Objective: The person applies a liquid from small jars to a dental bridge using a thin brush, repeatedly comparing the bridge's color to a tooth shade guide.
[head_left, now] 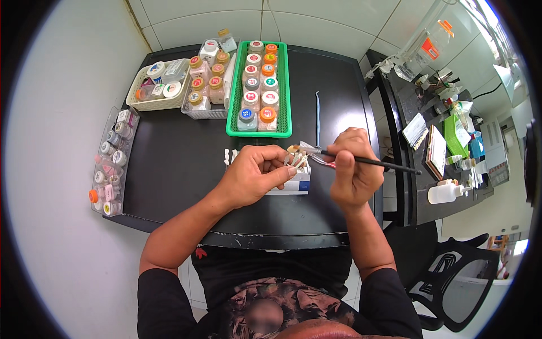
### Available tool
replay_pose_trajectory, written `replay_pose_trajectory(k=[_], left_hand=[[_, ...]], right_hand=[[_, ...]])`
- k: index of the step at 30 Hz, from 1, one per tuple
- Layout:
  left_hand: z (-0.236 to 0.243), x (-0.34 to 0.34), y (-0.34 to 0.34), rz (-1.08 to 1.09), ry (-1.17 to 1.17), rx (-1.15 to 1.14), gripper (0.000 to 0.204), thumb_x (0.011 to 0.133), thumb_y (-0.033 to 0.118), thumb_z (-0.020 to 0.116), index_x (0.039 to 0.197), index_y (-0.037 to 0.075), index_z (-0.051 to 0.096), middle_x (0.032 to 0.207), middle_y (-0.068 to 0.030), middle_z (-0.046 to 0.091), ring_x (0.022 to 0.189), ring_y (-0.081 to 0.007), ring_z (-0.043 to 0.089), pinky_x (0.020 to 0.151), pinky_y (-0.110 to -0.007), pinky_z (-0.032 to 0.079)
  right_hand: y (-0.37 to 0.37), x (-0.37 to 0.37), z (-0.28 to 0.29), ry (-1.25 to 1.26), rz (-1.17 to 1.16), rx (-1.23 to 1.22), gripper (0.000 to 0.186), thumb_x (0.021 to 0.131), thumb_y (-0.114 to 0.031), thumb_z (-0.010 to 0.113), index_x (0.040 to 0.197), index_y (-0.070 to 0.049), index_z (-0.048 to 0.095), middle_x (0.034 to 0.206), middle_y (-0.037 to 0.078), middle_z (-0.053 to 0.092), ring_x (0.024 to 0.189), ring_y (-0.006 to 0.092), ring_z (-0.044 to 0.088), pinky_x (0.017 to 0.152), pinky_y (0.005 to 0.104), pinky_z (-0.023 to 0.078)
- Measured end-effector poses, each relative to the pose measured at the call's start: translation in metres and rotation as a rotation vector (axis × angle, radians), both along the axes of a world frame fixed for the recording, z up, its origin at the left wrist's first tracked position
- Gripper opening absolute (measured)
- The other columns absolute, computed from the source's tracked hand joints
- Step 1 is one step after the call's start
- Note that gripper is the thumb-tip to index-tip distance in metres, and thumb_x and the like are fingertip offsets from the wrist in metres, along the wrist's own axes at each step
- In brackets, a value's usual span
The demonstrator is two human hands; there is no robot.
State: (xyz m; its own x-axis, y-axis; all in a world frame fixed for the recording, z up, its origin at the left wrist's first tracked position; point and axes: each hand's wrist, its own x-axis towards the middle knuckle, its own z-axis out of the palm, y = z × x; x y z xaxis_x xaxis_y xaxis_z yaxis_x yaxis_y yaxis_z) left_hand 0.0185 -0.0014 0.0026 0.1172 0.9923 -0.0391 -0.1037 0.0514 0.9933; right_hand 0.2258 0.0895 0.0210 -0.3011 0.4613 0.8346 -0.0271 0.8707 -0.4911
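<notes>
- A clear rack point(113, 164) of small jars runs along the left edge of the black worktop point(169, 169).
- Behind it sit a cream basket point(158, 85) of pots and a clear tray point(206, 85) of orange-capped bottles.
- A green tray point(287, 90) holds two rows of jars with orange, white and blue lids, just behind the hands.
- The left hand point(254, 172) is curled, thumb and fingertips pinched on a small pale piece point(293, 150) held over the white and blue block point(296, 182) near the worktop's front; what the piece is cannot be made out.
- More small pale pieces stand on that block, just beside the fingers.
- A thin metal tool point(317, 116) lies alone on the worktop behind the hands.
- The right hand point(353, 169) is clenched around a thin black brush point(378, 163), its tip touching the pale piece and its handle pointing right.
- A second worktop point(415, 186) at the right carries a white bottle point(446, 192) and green packets point(456, 134).
</notes>
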Motion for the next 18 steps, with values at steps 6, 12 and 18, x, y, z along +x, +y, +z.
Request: replay_pose_trajectory(k=[6, 12, 18], left_hand=[[-0.0017, -0.0001, -0.0003, -0.006, -0.01, -0.004, 0.015, 0.102, 0.013, 0.078, 0.109, -0.001, 0.076, 0.086, 0.0014, 0.072, 0.073, -0.0036, 0.065, 0.068, -0.023, 0.054], [-0.0023, -0.0006, -0.001, -0.008, 0.028, 0.001, 0.016, 0.102, 0.012, 0.078, 0.111, 0.0, 0.076, 0.086, 0.002, 0.072, 0.073, -0.0027, 0.064, 0.068, -0.022, 0.053], [-0.0001, -0.0007, -0.0011, -0.017, 0.008, -0.009, 0.016, 0.102, 0.012, 0.078, 0.112, -0.001, 0.076, 0.085, 0.0022, 0.071, 0.073, -0.0022, 0.063, 0.068, -0.022, 0.052]], right_hand=[[0.0019, 0.0038, -0.0006, -0.01, -0.044, -0.006, 0.009, 0.101, -0.005, 0.072, 0.093, -0.001, 0.072, 0.08, 0.007, 0.071, 0.069, 0.0224, 0.062, 0.076, 0.0382, 0.046], [0.0028, 0.0017, 0.0002, -0.027, -0.078, -0.003, 0.009, 0.1, -0.004, 0.073, 0.092, -0.002, 0.071, 0.079, 0.008, 0.071, 0.069, 0.0237, 0.062, 0.076, 0.0387, 0.047], [0.0, 0.0012, 0.0011, -0.043, -0.05, 0.004, 0.01, 0.101, -0.005, 0.072, 0.092, -0.001, 0.071, 0.079, 0.008, 0.072, 0.069, 0.0238, 0.063, 0.075, 0.0383, 0.048]])
